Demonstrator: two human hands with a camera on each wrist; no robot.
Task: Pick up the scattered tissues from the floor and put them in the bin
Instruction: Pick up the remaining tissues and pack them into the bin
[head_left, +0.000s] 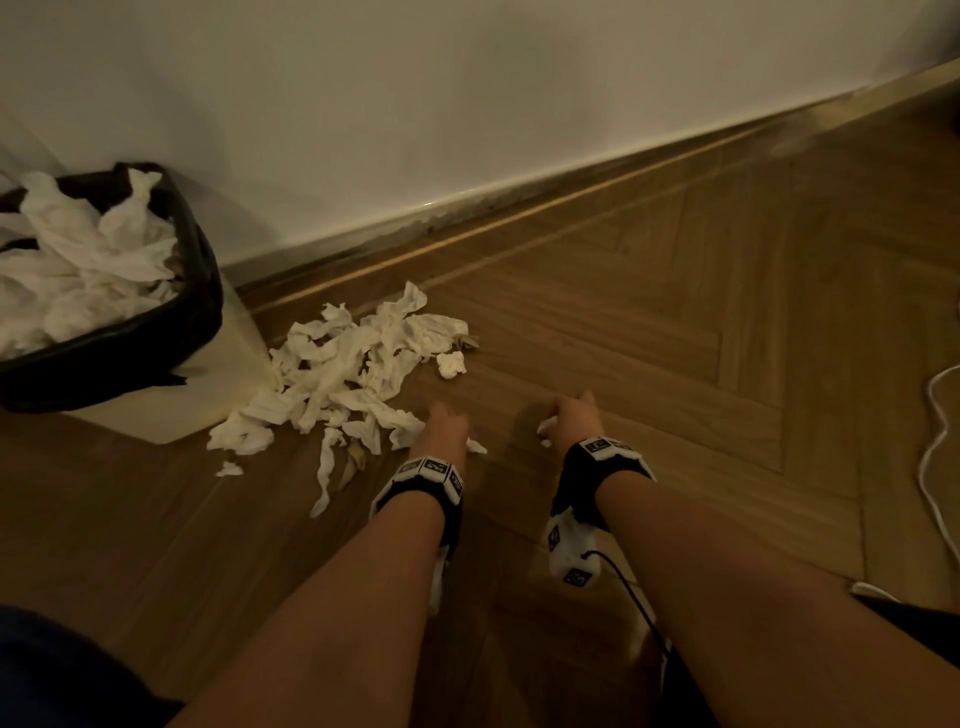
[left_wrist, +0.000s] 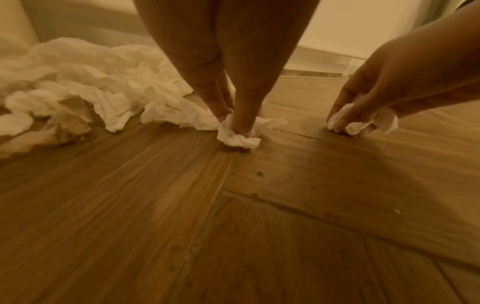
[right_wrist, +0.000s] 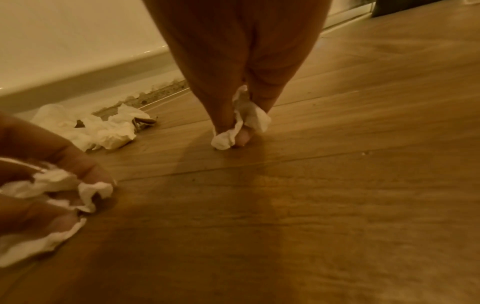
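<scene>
1. Fingers of the left hand (head_left: 445, 422) pinch a small crumpled tissue scrap (left_wrist: 237, 136) down against the wooden floor (head_left: 649, 364), at the near edge of the tissue pile (head_left: 353, 364).
2. Just to its right, the right hand (head_left: 574, 415) pinches another tissue wad (right_wrist: 240, 127) between thumb and fingertips, also down at the floor.
3. Most loose tissues lie heaped between the hands and the bin (head_left: 171, 332), reaching up to its pale side.
4. Lined with a black bag (head_left: 202, 291), the bin stands at the wall (head_left: 467, 104) and already holds tissues.
5. A white cable (head_left: 935, 441) snakes along the floor at the far right.
</scene>
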